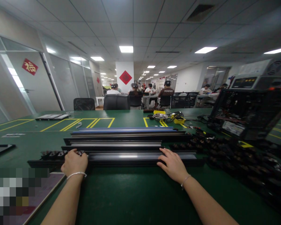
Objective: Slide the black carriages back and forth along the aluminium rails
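A long black trough (135,163) lies crosswise before me, with a shiny clear-grey tube (131,156) along it. My left hand (75,162) is closed at the tube's left end, beside a row of small black parts (52,154). What its fingers grip is hidden from me. Over the right part of the tube, my right hand (172,162) rests with its fingers apart, the tips touching the tube or trough edge. Behind them lie more long strips, among them a silvery tube (117,144) and a bluish one (124,129).
Many small black parts (243,165) are heaped on the green table (131,197) at right. An open black equipment case (234,120) stands behind them. A metal bowl (160,116) and cables (176,116) sit farther back. At lower left is a partly blurred flat panel (43,192).
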The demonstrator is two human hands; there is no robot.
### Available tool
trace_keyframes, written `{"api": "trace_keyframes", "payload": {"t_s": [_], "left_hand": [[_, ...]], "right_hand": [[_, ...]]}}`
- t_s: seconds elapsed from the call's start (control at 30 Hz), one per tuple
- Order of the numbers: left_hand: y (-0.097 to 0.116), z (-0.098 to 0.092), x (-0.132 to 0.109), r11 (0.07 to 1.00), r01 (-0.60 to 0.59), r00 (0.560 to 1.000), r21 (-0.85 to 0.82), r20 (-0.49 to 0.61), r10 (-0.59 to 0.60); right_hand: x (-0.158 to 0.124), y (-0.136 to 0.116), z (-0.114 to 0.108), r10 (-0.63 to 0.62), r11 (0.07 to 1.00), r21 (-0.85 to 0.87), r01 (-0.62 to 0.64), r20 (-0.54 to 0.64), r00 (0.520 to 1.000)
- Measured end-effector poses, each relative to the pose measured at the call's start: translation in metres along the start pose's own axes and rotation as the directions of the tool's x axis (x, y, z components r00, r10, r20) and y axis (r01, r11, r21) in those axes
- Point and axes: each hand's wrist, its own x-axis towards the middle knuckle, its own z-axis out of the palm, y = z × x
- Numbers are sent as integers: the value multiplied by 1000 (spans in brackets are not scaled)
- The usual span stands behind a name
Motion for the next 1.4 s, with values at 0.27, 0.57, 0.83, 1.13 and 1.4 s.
{"api": "trace_keyframes", "payload": {"t_s": [0.27,0.57,0.83,1.13,1.4], "left_hand": [[1,0,-1,1000,-21,1000,6,-7,21],[1,4,-3,999,-32,999,37,-1,32],[2,5,-4,998,-57,998,41,28,56],[5,4,-7,995,-90,995,37,41,89],[7,5,-9,994,-96,994,41,61,94]], "right_hand": [[0,-1,-2,2,1000,1,-2,-5,1000],[-1,-1,-1,-3,1000,8,4,-12,1000],[-1,0,-1,-2,1000,-5,1,-13,1000],[-2,-2,-3,-4,1000,-9,4,-17,1000],[-1,-1,-1,-4,1000,-6,4,-14,1000]]}}
